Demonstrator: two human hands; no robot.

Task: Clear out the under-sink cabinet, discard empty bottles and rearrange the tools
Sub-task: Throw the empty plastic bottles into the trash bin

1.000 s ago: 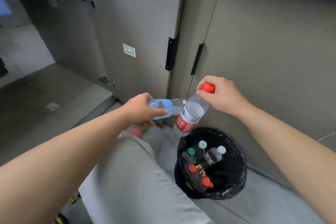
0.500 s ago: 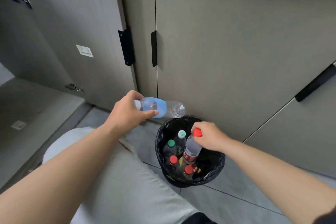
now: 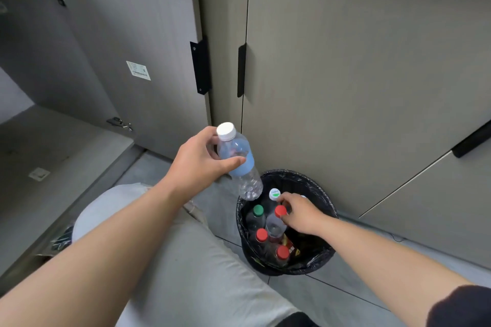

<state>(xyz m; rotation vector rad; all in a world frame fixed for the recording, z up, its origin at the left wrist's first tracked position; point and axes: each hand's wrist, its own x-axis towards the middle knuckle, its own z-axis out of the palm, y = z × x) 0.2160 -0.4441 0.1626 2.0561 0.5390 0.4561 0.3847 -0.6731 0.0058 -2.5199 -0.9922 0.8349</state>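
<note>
A person crouches beside grey matt cabinet doors, seen from above, both bare forearms reaching forward. The left hand (image 3: 202, 164) grips a clear plastic bottle (image 3: 245, 170) near its shoulder, thumb across the front and fingers curled behind. This bottle has a round white screw cap, a smooth pale blue label band and a ribbed, dimpled base. It tilts with the cap up and the base hanging just above the near rim of a round waste bin (image 3: 313, 180) lined with a crinkled, glossy black bag.

The right hand (image 3: 300, 214) reaches into the bin and pinches, between thumb and fingertips, the red cap of a second clear bottle (image 3: 275, 224) standing upright among the others. Packed around it are a green-capped bottle (image 3: 256, 216), a white cap with a green mark (image 3: 274, 194) and 2 more red caps (image 3: 261, 235) lower down.

The bin stands on pale smooth floor tiles (image 3: 332, 297), close against a closed door with a slim black vertical handle (image 3: 241, 70). To the left an open cabinet door (image 3: 106, 48) carries a small rectangular white sticker (image 3: 138, 70). A knee in light grey fabric (image 3: 186, 260) fills the lower middle.
</note>
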